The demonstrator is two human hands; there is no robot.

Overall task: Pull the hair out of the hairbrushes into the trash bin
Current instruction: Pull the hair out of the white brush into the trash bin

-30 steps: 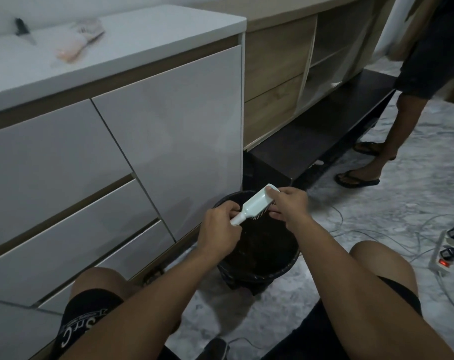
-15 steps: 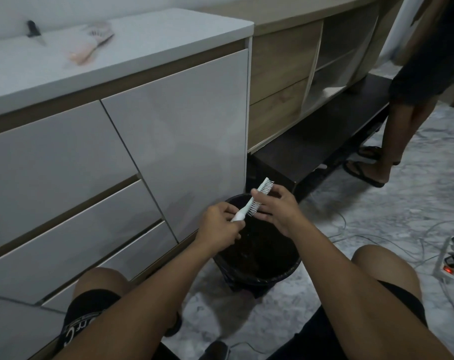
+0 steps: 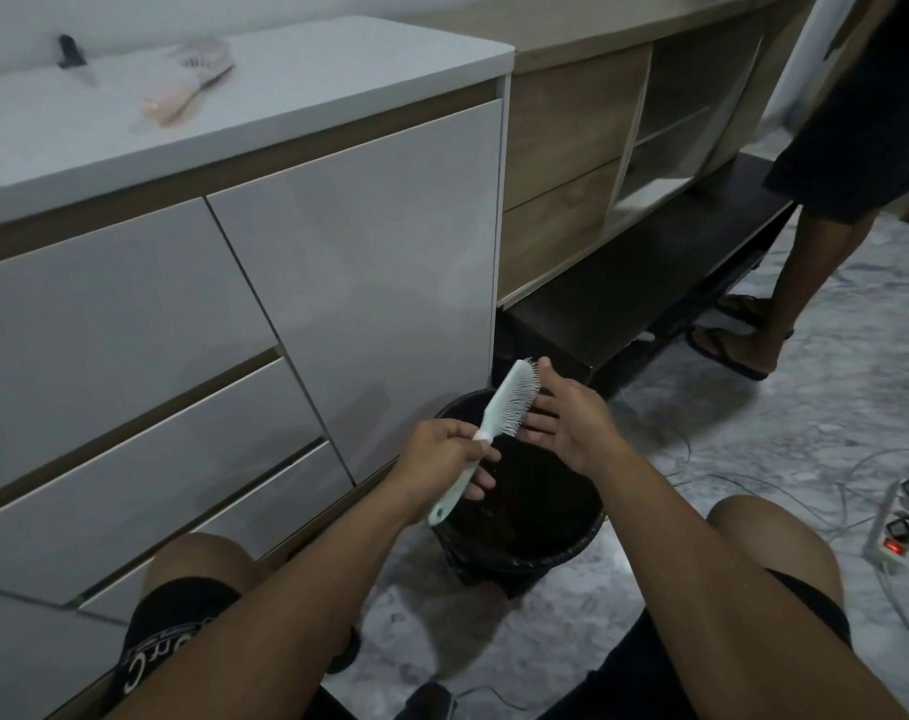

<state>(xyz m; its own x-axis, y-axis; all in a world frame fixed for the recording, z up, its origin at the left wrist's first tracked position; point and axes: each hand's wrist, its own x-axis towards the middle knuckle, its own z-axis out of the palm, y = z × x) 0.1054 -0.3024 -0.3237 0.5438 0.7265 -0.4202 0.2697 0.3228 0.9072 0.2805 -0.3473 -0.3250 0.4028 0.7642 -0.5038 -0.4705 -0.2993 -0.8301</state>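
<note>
White hairbrush (image 3: 499, 407) tilted above the black trash bin (image 3: 572, 543) (bristles facing right), left hand (image 3: 444, 454) closed around its handle, right hand (image 3: 572, 418) open with fingers spread against the bristles, second brush (image 3: 187, 90) on the white surface (image 3: 338, 70) behind.

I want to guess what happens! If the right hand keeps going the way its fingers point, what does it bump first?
Most likely the brush: the right hand points left with its fingers already at the bristles.

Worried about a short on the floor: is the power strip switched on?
On: the power strip shows a glowing red switch light.
</note>
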